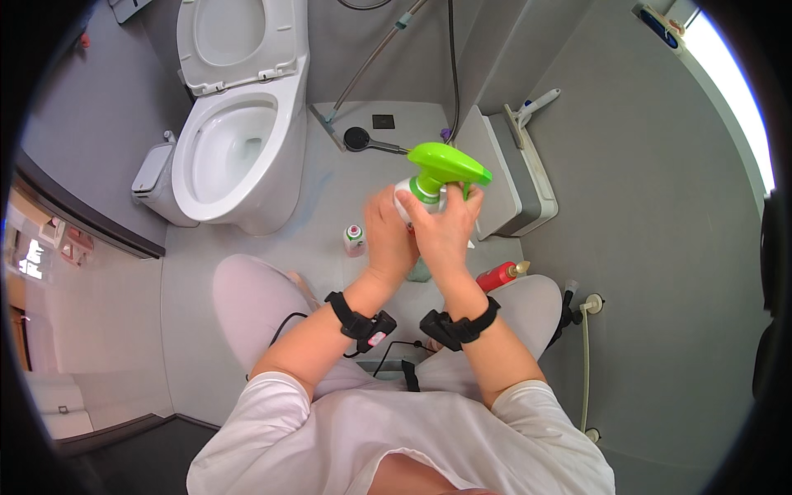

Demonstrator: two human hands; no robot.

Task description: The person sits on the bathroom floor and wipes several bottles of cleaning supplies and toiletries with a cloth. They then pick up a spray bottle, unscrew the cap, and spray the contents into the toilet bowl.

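Observation:
A white spray bottle with a bright green trigger head [445, 167] is held up in front of me, tilted to the right. My right hand [446, 227] wraps the neck, thumb on the near side and fingers by the trigger. Pressed against the lower body is my left hand [389, 235], closed and partly blurred; it hides much of that body. On the floor beyond my left wrist stands a small white bottle [354, 242] with a red and green top. A red bottle [497, 276] lies or leans by my right knee. Greenish cloth [420, 271] shows between my forearms.
The toilet [239, 157] stands front left with its lid up, beside a white bin [155, 181]. A squeegee [328, 120], shower head [357, 139] and floor drain [383, 121] are ahead. A white-grey container [495, 169] with a brush [540, 105] stands right.

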